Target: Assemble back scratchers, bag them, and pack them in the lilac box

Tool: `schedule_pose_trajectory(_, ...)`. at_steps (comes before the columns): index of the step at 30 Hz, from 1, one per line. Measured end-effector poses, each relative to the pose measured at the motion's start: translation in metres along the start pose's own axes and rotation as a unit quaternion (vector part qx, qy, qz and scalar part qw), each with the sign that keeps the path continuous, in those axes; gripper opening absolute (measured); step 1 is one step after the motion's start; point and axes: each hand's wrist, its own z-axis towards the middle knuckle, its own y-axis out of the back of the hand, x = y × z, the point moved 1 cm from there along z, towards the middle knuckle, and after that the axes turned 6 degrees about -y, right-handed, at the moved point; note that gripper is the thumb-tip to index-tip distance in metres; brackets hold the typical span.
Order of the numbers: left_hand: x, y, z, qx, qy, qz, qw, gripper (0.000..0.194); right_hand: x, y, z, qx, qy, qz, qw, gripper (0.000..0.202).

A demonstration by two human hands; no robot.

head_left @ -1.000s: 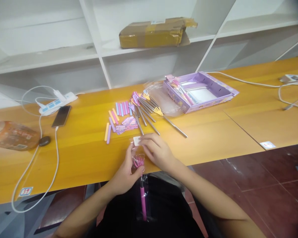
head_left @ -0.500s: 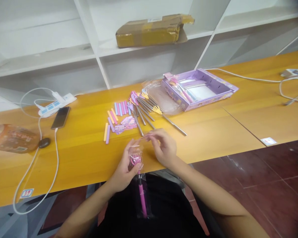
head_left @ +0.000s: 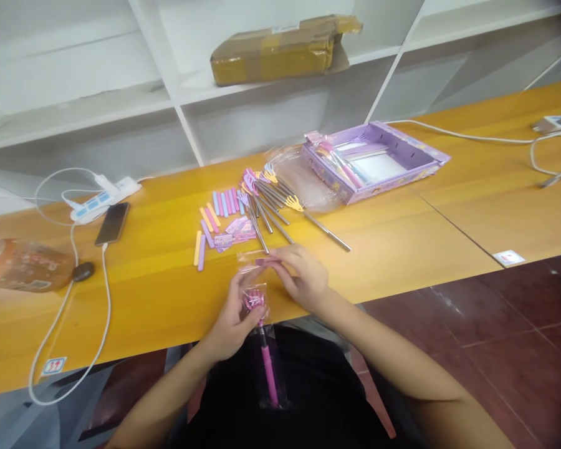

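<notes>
My left hand (head_left: 236, 321) is closed on a clear plastic bag holding a pink hand-shaped back scratcher (head_left: 270, 374), its head up and its pink handle toward my lap. The fingers of my right hand (head_left: 302, 274) pinch a small pink card (head_left: 265, 262) at the bag's open top end. Beyond my hands lie several metal-rod scratchers (head_left: 325, 231) with yellow, pink, purple and blue heads. Left of them are a pile of printed cards (head_left: 236, 232) and rows of coloured handle sleeves (head_left: 202, 251).
A purple tray box (head_left: 388, 181) with bagged pieces stands behind, beside loose clear plastic (head_left: 303, 181). Leftward are a phone (head_left: 113, 223), power strip (head_left: 105, 199), cables and an orange container (head_left: 25, 265). A taped carton (head_left: 280, 56) rests on the shelf.
My right hand has moved slightly left, toward the bag's top, with the pink card between its fingers. My left hand keeps its hold on the bag. The view has shifted slightly.
</notes>
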Motion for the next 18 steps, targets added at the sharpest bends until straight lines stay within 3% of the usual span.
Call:
schedule_pose_trajectory(5,-0.003,-0.001,0.002,0.009,0.007,-0.014,1.000,0.076,0.001,0.004,0.006,0.004,-0.050,0.013,0.999,0.026)
schedule_pose_trajectory(10,0.000,0.001,0.000,0.014,0.025,-0.065,0.997,0.078,0.002,0.011,0.014,0.026,-0.063,0.031,0.997,0.023)
schedule_pose_trajectory(13,0.001,-0.001,0.002,0.010,0.029,-0.106,0.994,0.070,-0.001,0.014,0.017,0.057,-0.076,0.057,0.994,0.024)
schedule_pose_trajectory(18,0.003,-0.004,0.017,-0.079,0.028,-0.109,0.991,0.049,-0.009,0.011,0.016,0.094,-0.090,0.065,0.989,0.023)
